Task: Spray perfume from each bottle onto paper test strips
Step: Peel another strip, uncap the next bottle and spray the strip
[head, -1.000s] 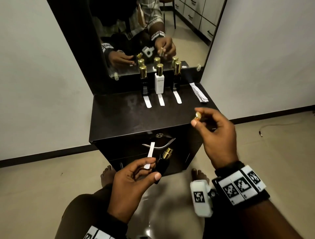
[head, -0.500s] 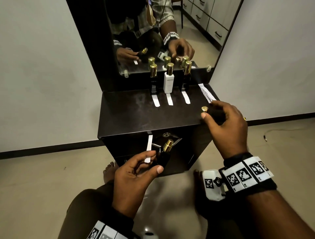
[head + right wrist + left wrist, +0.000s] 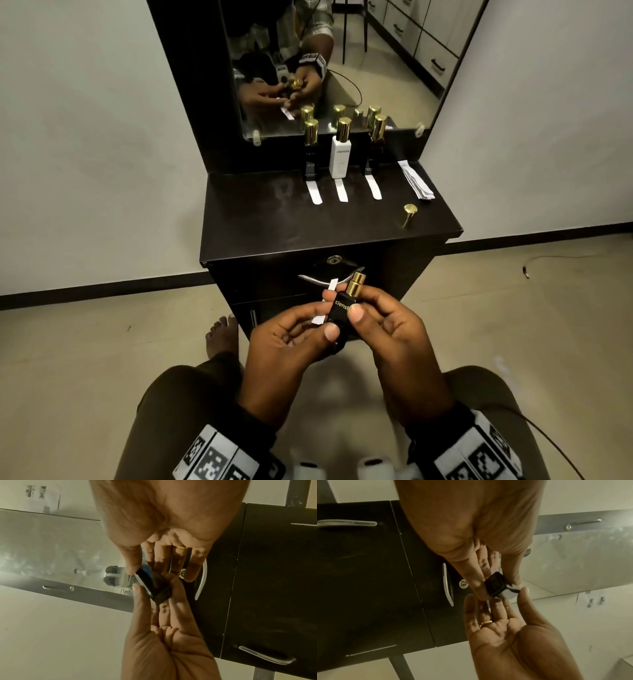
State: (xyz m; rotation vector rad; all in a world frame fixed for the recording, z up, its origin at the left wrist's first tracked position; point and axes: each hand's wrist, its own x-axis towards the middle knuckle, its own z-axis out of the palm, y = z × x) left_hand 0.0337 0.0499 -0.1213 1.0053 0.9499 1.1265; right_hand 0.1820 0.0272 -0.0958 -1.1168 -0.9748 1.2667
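A black perfume bottle [image 3: 339, 310] with a bare gold sprayer [image 3: 356, 283] is held upright in front of the dresser drawer. My left hand [image 3: 327, 313] grips its lower body between thumb and fingers and also holds a white paper strip [image 3: 318, 320] behind it. My right hand [image 3: 364, 305] pinches the same bottle from the right, thumb on its front face. The bottle's square base [image 3: 494, 586] shows in the left wrist view, and its side [image 3: 154, 586] in the right wrist view. Its gold cap [image 3: 409, 214] stands on the dresser top [image 3: 274, 222] at the right.
Three capped bottles stand below the mirror [image 3: 359, 68]: black [image 3: 311, 154], white [image 3: 340, 156], black [image 3: 375, 150]. A strip lies before each [image 3: 315, 192] [image 3: 342, 191] [image 3: 373, 186]. A stack of spare strips [image 3: 416, 181] lies at the back right. A drawer handle [image 3: 318, 280] is behind my hands.
My right hand set the gold cap down on the dresser's right side, let go, and came back to take hold of the bottle in my left hand.
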